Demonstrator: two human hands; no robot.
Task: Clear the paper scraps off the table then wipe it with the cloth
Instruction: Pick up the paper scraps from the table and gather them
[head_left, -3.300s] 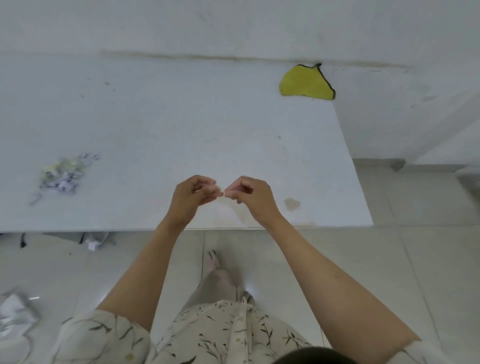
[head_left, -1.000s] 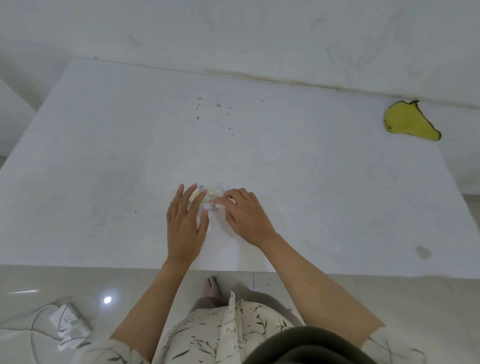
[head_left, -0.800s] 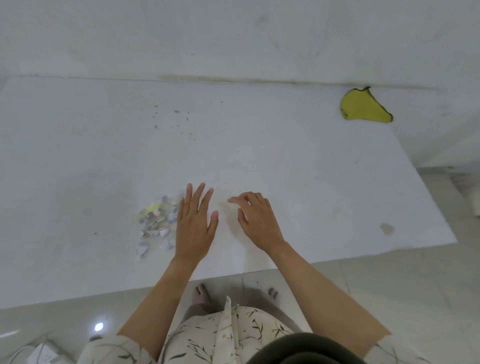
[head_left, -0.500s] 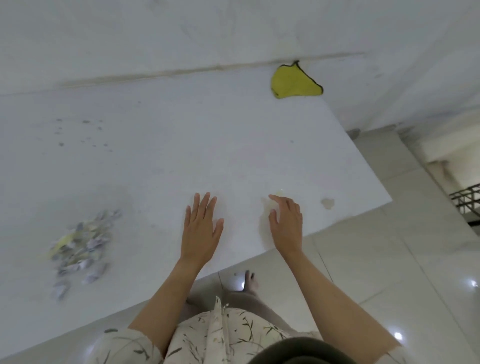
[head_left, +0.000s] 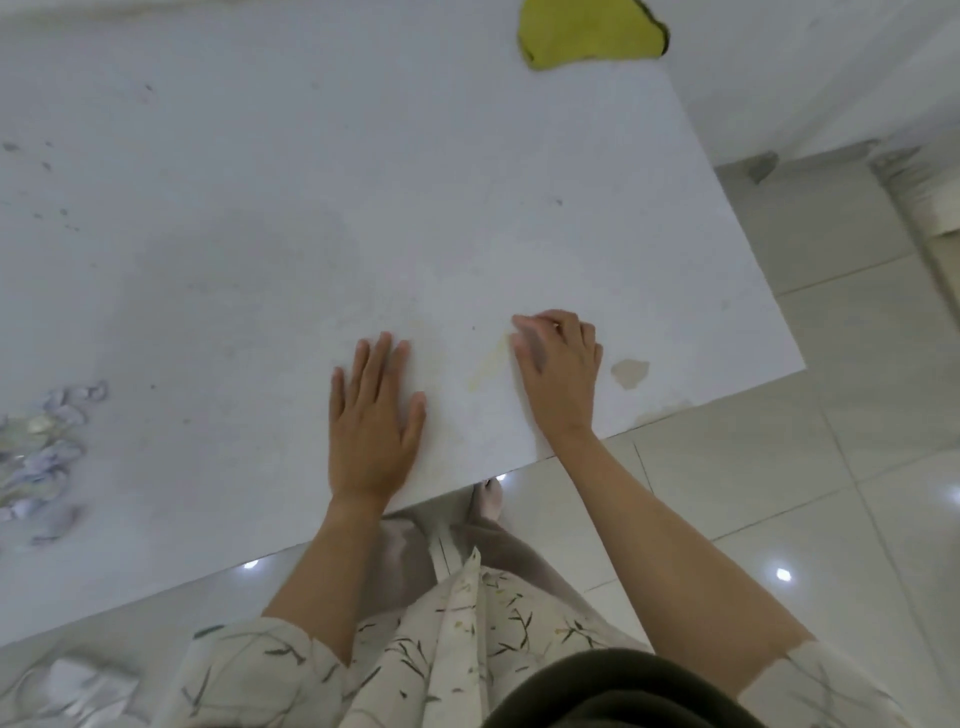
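Two hands lie on the white table (head_left: 260, 234), low in the middle of the frame. We see the left hand (head_left: 371, 421) pressed flat, palm down, its fingers straight and a little spread, gripping nothing. The right hand (head_left: 558, 371) sits just to its right, near the table's front edge, with fingers bent and tips touching the surface beside a faint yellowish smear (head_left: 488, 366); whether anything is pinched beneath them we cannot tell, as the fingers are blurred.

We find the paper scraps (head_left: 44, 452) heaped at the left edge of the frame, well apart from both hands: small crumpled bits, pale grey-lilac with a few yellowish pieces, lying loose on the tabletop. The cloth (head_left: 587, 31) lies at the top of the frame, right of centre, on the table's far corner: soft, bright yellow-green, rounded in outline, with a dark trimmed edge.

The tabletop looks matte and smooth, speckled with dark specks toward the upper left, and carries a tan chipped patch (head_left: 629, 372) right of the right hand. Glossy pale floor tiles (head_left: 831, 467) fill the right side, reflecting small lights. A floral-print garment (head_left: 467, 649) shows at the bottom.
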